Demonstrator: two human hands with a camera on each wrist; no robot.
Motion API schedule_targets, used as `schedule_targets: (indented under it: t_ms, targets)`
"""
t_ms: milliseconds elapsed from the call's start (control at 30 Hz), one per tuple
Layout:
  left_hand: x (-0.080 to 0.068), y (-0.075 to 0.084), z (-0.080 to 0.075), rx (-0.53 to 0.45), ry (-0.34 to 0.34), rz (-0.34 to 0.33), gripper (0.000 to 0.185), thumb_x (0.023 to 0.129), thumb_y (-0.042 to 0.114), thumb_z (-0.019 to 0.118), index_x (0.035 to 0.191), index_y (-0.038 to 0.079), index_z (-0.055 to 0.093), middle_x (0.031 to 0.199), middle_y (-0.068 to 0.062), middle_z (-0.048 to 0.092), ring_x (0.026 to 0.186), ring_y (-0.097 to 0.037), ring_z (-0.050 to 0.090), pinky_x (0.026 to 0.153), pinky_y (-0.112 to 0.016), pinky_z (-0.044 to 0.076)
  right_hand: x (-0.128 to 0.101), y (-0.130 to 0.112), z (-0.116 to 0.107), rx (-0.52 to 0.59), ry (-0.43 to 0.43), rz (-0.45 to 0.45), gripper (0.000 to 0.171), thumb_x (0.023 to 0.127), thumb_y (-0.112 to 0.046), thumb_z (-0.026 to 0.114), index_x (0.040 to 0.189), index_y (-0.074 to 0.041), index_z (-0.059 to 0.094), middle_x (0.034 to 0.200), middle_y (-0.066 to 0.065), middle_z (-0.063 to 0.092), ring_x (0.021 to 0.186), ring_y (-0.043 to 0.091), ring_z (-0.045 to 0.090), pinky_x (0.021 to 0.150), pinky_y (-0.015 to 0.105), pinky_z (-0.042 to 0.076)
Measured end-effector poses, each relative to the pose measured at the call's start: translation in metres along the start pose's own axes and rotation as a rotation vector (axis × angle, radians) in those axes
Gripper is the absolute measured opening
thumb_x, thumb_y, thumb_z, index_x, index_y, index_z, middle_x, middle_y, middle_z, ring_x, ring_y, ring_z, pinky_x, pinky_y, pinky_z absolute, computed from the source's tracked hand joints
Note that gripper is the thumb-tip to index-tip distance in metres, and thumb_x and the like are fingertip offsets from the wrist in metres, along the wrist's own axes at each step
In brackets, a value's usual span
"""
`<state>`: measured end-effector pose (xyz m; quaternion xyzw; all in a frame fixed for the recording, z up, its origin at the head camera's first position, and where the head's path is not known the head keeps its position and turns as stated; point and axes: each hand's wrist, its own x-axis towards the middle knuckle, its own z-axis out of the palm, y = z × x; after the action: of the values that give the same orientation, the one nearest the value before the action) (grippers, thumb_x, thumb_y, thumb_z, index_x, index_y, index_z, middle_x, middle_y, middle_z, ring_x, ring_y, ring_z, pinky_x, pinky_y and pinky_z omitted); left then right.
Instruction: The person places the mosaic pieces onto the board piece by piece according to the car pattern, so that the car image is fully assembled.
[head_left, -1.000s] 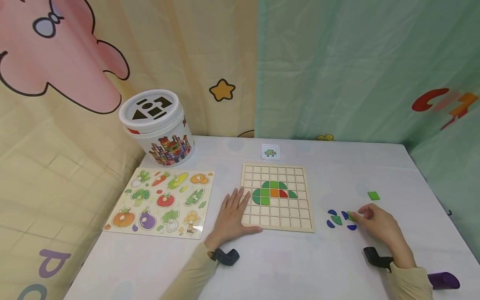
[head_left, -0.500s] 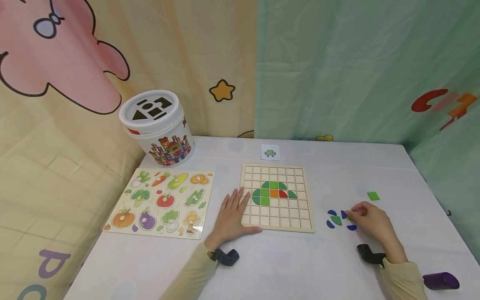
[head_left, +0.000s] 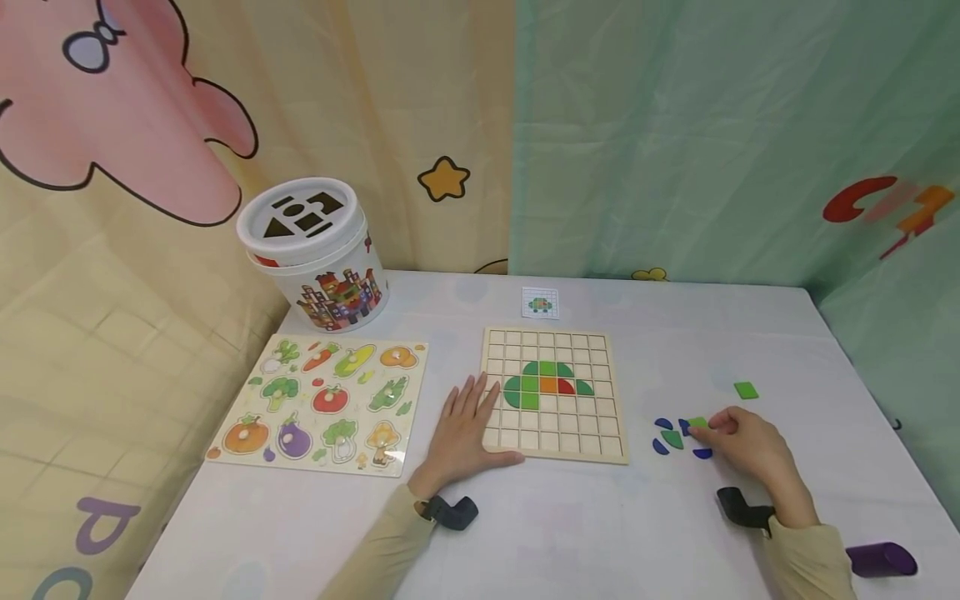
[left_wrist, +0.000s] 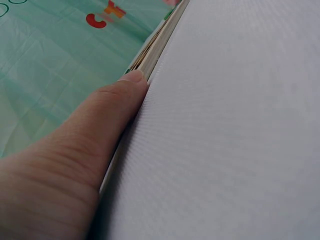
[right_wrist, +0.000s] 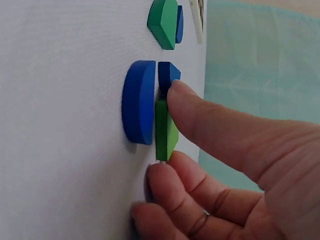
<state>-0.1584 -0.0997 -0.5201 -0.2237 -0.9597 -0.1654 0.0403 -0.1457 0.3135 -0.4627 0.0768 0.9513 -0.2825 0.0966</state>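
My left hand [head_left: 465, 429] lies with fingers spread against the left side of a wooden grid board [head_left: 566, 427]. In the left wrist view its thumb [left_wrist: 115, 107] presses along the board's front edge. Green tiles, an orange square and a red piece form a car-like picture [head_left: 529, 385] on the grid. To the right, my right hand [head_left: 753, 446] pinches a green square tile [right_wrist: 161, 132] between thumb and fingers. The thumb tip reaches a small blue piece [right_wrist: 165, 75] beside that tile. Close by are a blue half-round piece [right_wrist: 137, 102] and a rounded green piece [right_wrist: 162, 25].
A small picture card [head_left: 540, 303] lies behind the board. Another green square [head_left: 746, 390] lies beyond my right hand. A vegetable puzzle [head_left: 345, 450] and a white shape-sorter bucket [head_left: 371, 287] stand left. A purple cylinder [head_left: 877, 560] lies near my right sleeve.
My right hand has shifted slightly left over the pieces, and more of the green square now shows past its thumb. The blue piece beside it has slid a little left. My left hand stays put.
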Motion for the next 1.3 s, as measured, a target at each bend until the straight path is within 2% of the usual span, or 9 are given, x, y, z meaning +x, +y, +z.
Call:
schedule_targets:
  t_ms: [200,333,567,833,967,1133,1300]
  targets:
    - [0.000,0.000,0.000,0.006,-0.004,-0.001,0.111,0.072,0.077,0.057,0.152,0.010,0.020,0.157,-0.012,0.010,0.143,-0.029,0.004,0.114,-0.043,0.002,0.004,0.002,0.004,-0.006,0.081,-0.103,0.037,0.088,-0.025,0.067,0.099,0.008,0.057,0.076,0.008,0.055,0.069,0.024,0.049,0.056,0.031,0.036]
    - [0.000,-0.001,0.001,0.012,-0.006,-0.002,0.111,0.071,0.078,0.056,0.152,0.010,0.019,0.158,-0.012,0.009,0.143,-0.028,0.003,0.114,-0.042,0.001,0.007,0.002,0.005,0.002,0.100,-0.107,0.034,0.088,-0.021,0.067,0.101,0.009,0.056,0.077,0.009,0.055,0.070,0.026,0.050,0.057,0.031,0.036]
    - [0.000,-0.002,0.002,0.011,0.002,0.003,0.112,0.071,0.078,0.057,0.152,0.011,0.020,0.158,-0.012,0.009,0.143,-0.028,0.004,0.114,-0.043,0.001,0.008,0.000,0.007,0.000,0.136,-0.136,0.031,0.084,-0.017,0.070,0.097,0.007,0.055,0.088,0.022,0.058,0.072,0.030,0.053,0.056,0.033,0.041]
    - [0.000,-0.002,0.003,0.005,0.015,0.008,0.112,0.071,0.079,0.056,0.152,0.010,0.021,0.157,-0.012,0.010,0.143,-0.029,0.004,0.114,-0.044,0.002,0.007,-0.007,0.010,-0.006,0.222,-0.162,0.024,0.084,-0.014,0.071,0.091,0.003,0.056,0.085,0.022,0.062,0.072,0.034,0.059,0.052,0.031,0.040]
    - [0.000,-0.002,0.003,0.010,0.016,0.009,0.112,0.071,0.079,0.056,0.152,0.010,0.021,0.157,-0.012,0.010,0.143,-0.029,0.005,0.114,-0.044,0.003,0.008,-0.018,0.013,0.007,0.244,-0.193,0.021,0.085,-0.013,0.069,0.092,0.002,0.057,0.082,0.017,0.062,0.067,0.028,0.058,0.049,0.031,0.040]
    - [0.000,-0.002,0.003,0.012,0.017,0.009,0.112,0.071,0.079,0.056,0.152,0.010,0.022,0.157,-0.013,0.010,0.143,-0.029,0.005,0.114,-0.044,0.003,0.012,-0.043,0.023,0.021,0.297,-0.301,0.018,0.084,-0.011,0.071,0.095,0.001,0.062,0.079,0.009,0.062,0.061,0.018,0.054,0.046,0.029,0.039]
    - [0.000,-0.002,0.003,0.011,0.015,0.008,0.112,0.071,0.079,0.056,0.152,0.010,0.021,0.157,-0.012,0.010,0.143,-0.029,0.004,0.114,-0.044,0.002,0.015,-0.073,0.039,0.049,0.252,-0.359,0.016,0.083,-0.013,0.073,0.090,-0.003,0.062,0.075,0.005,0.061,0.055,0.015,0.048,0.046,0.029,0.037]
